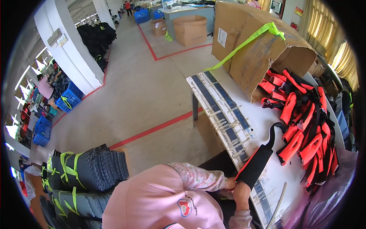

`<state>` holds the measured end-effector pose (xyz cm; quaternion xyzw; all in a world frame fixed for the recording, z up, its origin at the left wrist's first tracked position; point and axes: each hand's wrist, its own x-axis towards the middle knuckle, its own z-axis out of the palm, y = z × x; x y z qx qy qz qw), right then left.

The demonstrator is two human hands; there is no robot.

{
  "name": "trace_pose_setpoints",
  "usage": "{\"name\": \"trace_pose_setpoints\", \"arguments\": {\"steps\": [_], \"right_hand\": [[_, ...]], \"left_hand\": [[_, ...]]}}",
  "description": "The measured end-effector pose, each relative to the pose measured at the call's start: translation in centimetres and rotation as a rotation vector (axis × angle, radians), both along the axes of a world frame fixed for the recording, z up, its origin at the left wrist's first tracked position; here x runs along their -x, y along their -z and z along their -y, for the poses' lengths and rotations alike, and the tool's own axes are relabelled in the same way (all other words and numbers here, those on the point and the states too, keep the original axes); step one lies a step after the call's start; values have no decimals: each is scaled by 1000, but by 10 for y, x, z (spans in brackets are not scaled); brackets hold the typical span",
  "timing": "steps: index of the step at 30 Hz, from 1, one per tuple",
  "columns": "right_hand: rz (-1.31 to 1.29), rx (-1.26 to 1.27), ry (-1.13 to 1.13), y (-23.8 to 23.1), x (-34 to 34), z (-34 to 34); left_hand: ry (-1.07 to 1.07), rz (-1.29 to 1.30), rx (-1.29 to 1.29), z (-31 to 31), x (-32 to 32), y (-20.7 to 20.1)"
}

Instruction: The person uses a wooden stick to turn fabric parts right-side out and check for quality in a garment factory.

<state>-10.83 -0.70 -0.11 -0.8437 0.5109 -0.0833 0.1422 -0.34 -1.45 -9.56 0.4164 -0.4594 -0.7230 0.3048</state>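
Note:
A long black fabric piece point(254, 167) with a coral-red edge lies over the near edge of the white table, its narrow black strap trailing toward a pile. My right hand point(241, 192) is closed around its near end. Right beside it, my left hand point(230, 183) is closed at the coral edge of the same piece, its fingers partly hidden. Beyond my hands, a heap of similar coral and black fabric pieces point(301, 123) spreads over the table.
A big cardboard box point(244, 42) lies on its side on the table point(263, 117), with a lime strip point(240, 45) over it. Clear plastic point(331, 194) lies at the right. Tied stacks of dark fabric point(95, 168) stand at my left. Blue crates point(69, 97) sit by a pillar.

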Motion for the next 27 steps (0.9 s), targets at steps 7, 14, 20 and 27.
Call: {"name": "trace_pose_setpoints", "arguments": {"steps": [7,14,20,27], "right_hand": [[-200,-225,98,-7,-10,19],[-338,-322,51,-13,-12,31],[-155,-162,144,-35,-21,7],[63,-125,307,-12,-30,2]], "left_hand": [[138,-81,15,5,-16,-35],[88,-82,50,10,-1,20],[-79,-116,-52,1,-2,-1],[-208,79,141,14,8,64]]}}
